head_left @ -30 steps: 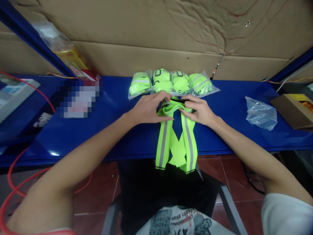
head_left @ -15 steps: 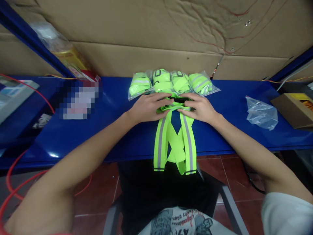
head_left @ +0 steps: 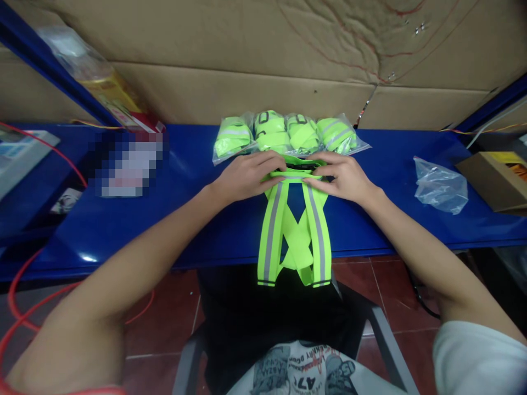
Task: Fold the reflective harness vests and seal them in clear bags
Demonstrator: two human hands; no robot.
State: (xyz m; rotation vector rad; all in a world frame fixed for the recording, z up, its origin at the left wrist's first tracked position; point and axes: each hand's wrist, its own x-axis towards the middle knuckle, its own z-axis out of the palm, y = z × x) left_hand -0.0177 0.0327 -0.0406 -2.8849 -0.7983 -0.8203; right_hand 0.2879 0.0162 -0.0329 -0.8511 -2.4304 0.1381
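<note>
A neon yellow-green reflective harness vest (head_left: 269,233) with grey stripes lies over the blue table, its strap loops hanging past the front edge and crossing in an X. My left hand (head_left: 249,174) grips the left side of its folded waistband between thumb and fingers. On the other side, my right hand (head_left: 343,176) pinches the right end of that band. A black part, perhaps a buckle, shows between the hands inside the fold. Just beyond them, several clear bags (head_left: 234,136) of rolled neon vests stand in a row.
An empty clear plastic bag (head_left: 440,185) and an open cardboard box (head_left: 489,181) sit on the blue table (head_left: 382,219) at right. At left are a bottle (head_left: 102,88), a blurred-out item (head_left: 127,167) and a red hose (head_left: 24,296). Cardboard (head_left: 239,44) backs the table.
The waistband between my hands is flatter and straighter, with the grey stripe now showing along it. Both hands keep hold of the vest; the view has shifted slightly.
</note>
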